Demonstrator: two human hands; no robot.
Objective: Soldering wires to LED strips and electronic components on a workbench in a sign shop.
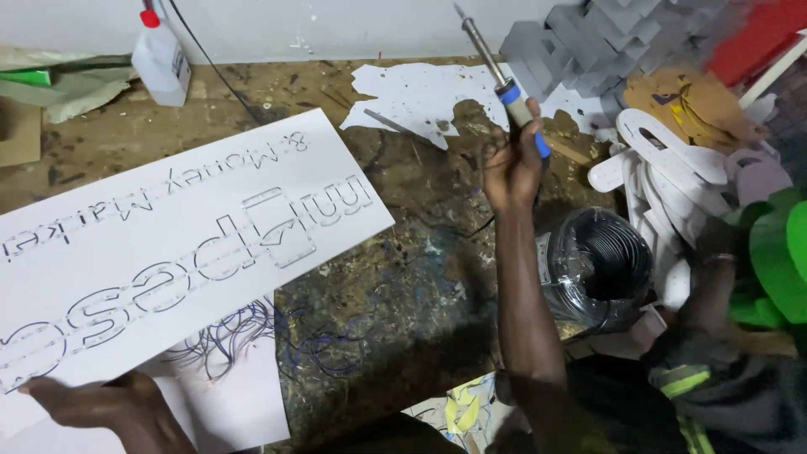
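My right hand [511, 168] is raised over the middle of the workbench, shut on a soldering iron [496, 71] with a blue and beige handle. Its metal tip points up and away from me. My left hand [101, 399] rests at the near-left edge of a large white sign panel [168, 252]. Outlined letters dotted with small holes cover the panel. It lies slanted across the left half of the bench. Thin blue and dark wires [252, 336] spill out from under its near edge.
A wrapped coil of black wire [601, 261] sits right of my forearm. White cut-out letters [664, 160] and grey shapes [580, 42] are piled at the back right. A white bottle with a red cap [161, 59] stands at the back left. Another person in green [765, 252] is at the right edge.
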